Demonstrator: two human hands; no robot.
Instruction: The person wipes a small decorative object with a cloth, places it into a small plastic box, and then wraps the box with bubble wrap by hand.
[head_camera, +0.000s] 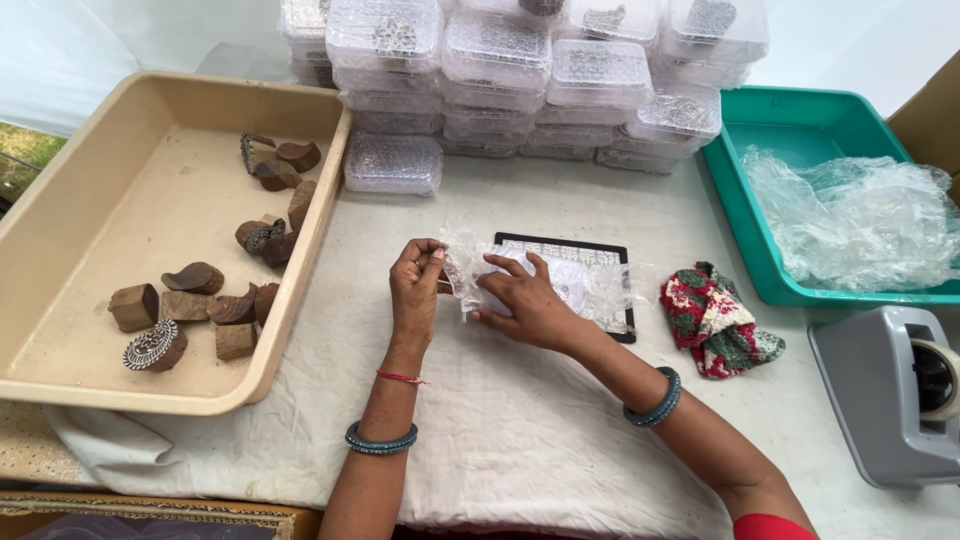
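My left hand (416, 285) pinches the left end of a sheet of clear bubble wrap (600, 290) at the table's middle. My right hand (527, 300) presses flat on the wrapped bundle, fingers spread toward the left hand. What lies inside the wrap is hidden. The bundle rests on a dark patterned mat (600, 252) over a white cloth (520, 440).
A beige tray (60, 230) at left holds several carved wooden blocks (155, 345). Stacked clear plastic boxes (500, 70) stand at the back. A teal tray (780, 130) at right holds crumpled bubble wrap (860, 220). A red floral cloth (715, 320) and a grey tape dispenser (890, 390) lie at right.
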